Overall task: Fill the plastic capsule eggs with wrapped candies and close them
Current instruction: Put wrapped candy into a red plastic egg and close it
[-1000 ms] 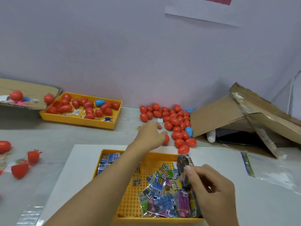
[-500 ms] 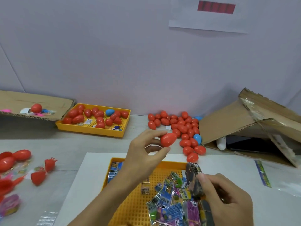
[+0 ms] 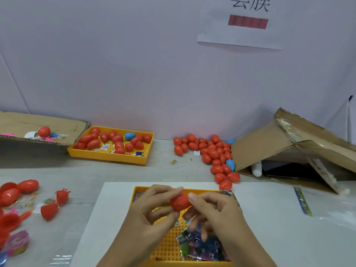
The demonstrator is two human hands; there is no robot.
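Grey table (image 3: 119, 174) runs along a pale wall (image 3: 115, 64) with a paper sign (image 3: 240, 24) taped high up. Tipped cardboard box (image 3: 279, 149) at far right, open side facing in, something white and a dark object inside, can't tell what. Flat cardboard piece (image 3: 28, 124) at far left with one red egg and small scraps on it. White sheet (image 3: 269, 218) on the near table, near yellow tray (image 3: 169, 245) sits on it, holding a heap of wrapped candies (image 3: 200, 245) at its right side. Far yellow tray (image 3: 113, 157) by the wall, holding red eggs plus one blue one. Loose pile of red eggs (image 3: 210, 151) between the far tray and the box, a couple of blue ones mixed in, trailing toward the near tray corner. More red egg pieces (image 3: 17, 191) and open halves at the left edge, blurry. Left hand (image 3: 152, 212) and right hand (image 3: 217, 212) both raised over the near tray, fingers curled, gripping one red capsule egg (image 3: 180, 202) between them, fingertips of each hand on it. Egg looks closed, seam not clear. Right hand also has a dark wrapper (image 3: 227, 192) sticking out behind its fingers, held or just behind, can't tell.
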